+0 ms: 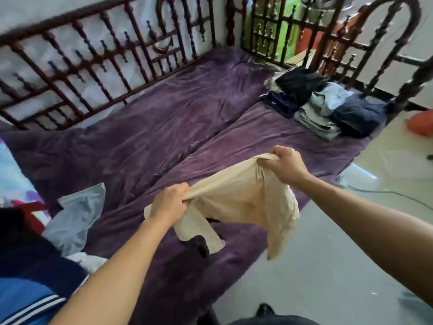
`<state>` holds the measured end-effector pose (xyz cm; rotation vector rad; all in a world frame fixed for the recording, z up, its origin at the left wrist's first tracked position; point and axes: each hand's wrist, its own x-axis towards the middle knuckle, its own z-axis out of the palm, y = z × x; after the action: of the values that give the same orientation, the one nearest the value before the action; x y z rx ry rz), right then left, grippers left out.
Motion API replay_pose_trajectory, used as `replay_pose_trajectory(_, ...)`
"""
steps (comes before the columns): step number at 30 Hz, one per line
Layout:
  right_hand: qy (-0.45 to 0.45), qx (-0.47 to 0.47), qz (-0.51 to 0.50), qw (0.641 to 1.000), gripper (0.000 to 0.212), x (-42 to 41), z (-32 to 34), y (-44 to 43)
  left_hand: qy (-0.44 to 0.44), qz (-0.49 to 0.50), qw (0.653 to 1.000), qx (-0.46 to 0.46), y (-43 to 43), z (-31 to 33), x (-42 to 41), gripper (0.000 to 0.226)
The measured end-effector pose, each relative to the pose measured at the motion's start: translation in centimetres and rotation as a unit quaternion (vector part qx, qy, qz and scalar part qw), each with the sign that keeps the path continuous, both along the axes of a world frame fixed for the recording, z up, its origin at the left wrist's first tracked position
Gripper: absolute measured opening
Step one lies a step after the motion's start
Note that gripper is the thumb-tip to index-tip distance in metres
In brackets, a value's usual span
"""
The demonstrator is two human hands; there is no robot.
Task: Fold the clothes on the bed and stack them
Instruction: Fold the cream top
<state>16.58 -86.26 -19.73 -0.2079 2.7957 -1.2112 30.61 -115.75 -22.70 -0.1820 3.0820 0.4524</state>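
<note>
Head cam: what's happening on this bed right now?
A person is partway through folding laundry. The left grip and right grip each clutch a bunched end of a beige garment, held up above the purple bed cover. Folded clothes sit stacked at the bed's far right corner. A grey garment lies crumpled, not yet folded, on the near left.

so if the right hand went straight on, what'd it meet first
Beyond the beige garment it grips, the right hand would likely meet the purple bedspread, else the bed rail behind; depth is unclear.
</note>
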Motion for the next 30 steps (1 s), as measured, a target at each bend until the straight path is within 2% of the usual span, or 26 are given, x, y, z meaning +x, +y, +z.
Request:
replay_pose_trajectory(5, 0.030, 0.005, -0.041, 0.999, 0.031, -4.1, 1.1, 6.5, -0.020, -0.033, 0.996, -0.077, 3.8, 1.3, -7.0, 0.018)
replay_pose_trajectory(10, 0.017, 0.012, -0.069, 0.997, 0.023, -8.5, 0.7, 10.0, -0.179, -0.066, 0.970, -0.148, 4.4, 1.8, -13.8, 0.019)
replay_pose_trajectory(12, -0.006, 0.021, -0.072, 0.997, 0.024, -10.2, 0.5, 10.9, -0.268, -0.072, 0.958, -0.073, 4.0, 1.6, -16.0, 0.016)
replay_pose_trajectory(14, -0.032, 0.037, -0.060, 0.997, 0.025, -12.1, 0.6, 11.4, -0.358, -0.087, 0.929, 0.021, 4.0, 1.6, -17.7, 0.018)
replay_pose_trajectory(18, -0.093, 0.096, -0.002, 0.991, 0.030, -16.9, 1.3, 12.0, -0.463, -0.155, 0.869, 0.077, 4.4, 1.9, -20.3, 0.019)
replay_pose_trajectory(20, -0.135, 0.131, 0.030, 0.982, 0.031, -19.4, 1.3, 12.0, -0.481, -0.150, 0.859, 0.091, 4.2, 1.5, -21.5, 0.021)
replay_pose_trajectory(22, -0.154, 0.163, 0.056, 0.973, 0.032, -22.1, 0.4, 11.6, -0.479, -0.124, 0.864, 0.098, 4.1, 0.5, -22.8, 0.022)
replay_pose_trajectory(24, -0.156, 0.190, 0.081, 0.966, 0.028, -24.9, -1.8, 10.6, -0.441, -0.079, 0.891, 0.078, 4.3, -1.2, -24.2, 0.023)
replay_pose_trajectory(26, -0.159, 0.233, 0.109, 0.953, 0.024, -27.5, -4.9, 9.4, -0.389, -0.021, 0.921, 0.014, 4.6, -3.4, -25.5, 0.025)
replay_pose_trajectory(28, -0.156, 0.270, 0.129, 0.941, 0.024, -30.0, -8.7, 8.3, -0.352, 0.025, 0.935, -0.042, 5.0, -6.3, -26.3, 0.022)
replay_pose_trajectory(30, -0.142, 0.285, 0.143, 0.937, 0.025, -33.0, -12.4, 6.9, -0.330, 0.071, 0.939, -0.060, 5.2, -9.1, -27.2, 0.021)
